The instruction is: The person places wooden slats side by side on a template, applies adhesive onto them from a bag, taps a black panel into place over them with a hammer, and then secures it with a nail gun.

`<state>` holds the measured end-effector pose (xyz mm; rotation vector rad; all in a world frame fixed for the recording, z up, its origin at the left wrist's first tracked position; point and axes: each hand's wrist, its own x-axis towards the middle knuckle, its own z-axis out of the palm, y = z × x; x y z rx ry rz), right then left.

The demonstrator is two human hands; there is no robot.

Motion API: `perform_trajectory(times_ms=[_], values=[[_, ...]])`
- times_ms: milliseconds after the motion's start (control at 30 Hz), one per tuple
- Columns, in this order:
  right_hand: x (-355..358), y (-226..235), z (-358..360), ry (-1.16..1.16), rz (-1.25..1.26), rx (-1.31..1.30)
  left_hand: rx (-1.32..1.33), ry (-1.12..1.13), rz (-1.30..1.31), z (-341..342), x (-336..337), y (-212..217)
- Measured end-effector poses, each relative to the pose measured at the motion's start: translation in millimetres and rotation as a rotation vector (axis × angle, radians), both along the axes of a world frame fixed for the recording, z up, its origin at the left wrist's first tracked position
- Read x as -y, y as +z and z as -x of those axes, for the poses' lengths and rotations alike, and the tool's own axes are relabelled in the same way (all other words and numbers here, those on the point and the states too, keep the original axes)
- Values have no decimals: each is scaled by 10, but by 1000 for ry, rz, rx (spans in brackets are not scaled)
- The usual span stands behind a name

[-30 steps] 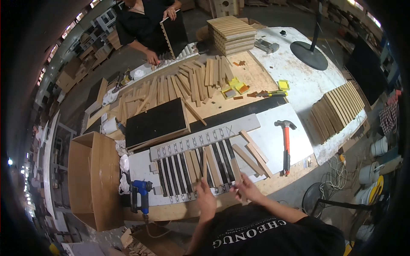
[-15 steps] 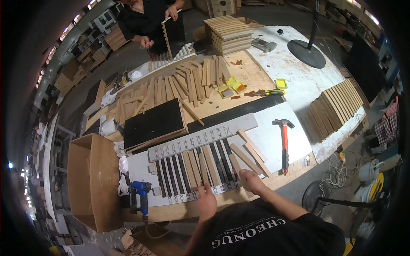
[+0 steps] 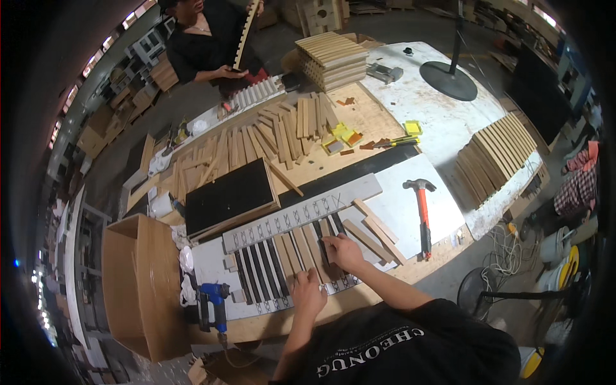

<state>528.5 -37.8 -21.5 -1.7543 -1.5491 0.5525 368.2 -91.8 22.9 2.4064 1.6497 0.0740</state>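
Strips of plain light-brown wood (image 3: pixel 310 247) are lying in a slanting row in the lower middle of the frame, with thin black strips (image 3: pixel 278 266) running beside them. They are looking long, flat and straight. The right hand (image 3: pixel 345 253) is reaching in from the lower right, palm down, fingers bending close together over the row. The left hand (image 3: pixel 309 294) is sitting lower, fingers half curling by the strips' bottom ends. I cannot tell if either is holding one.

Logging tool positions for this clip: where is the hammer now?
In the head view, the hammer lies on the white board, right of the right hand and loose wood strips.
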Motion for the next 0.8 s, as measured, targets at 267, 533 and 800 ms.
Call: perform_trajectory(times_ms=[267, 533, 800], values=[[32, 104, -61, 149, 92, -10, 53, -117, 43, -308, 213, -43], [293, 285, -382, 7, -81, 278, -85, -176, -23, -397, 18, -173], [514, 288, -641, -108, 27, 129, -67, -180, 74, -411, -84, -1]])
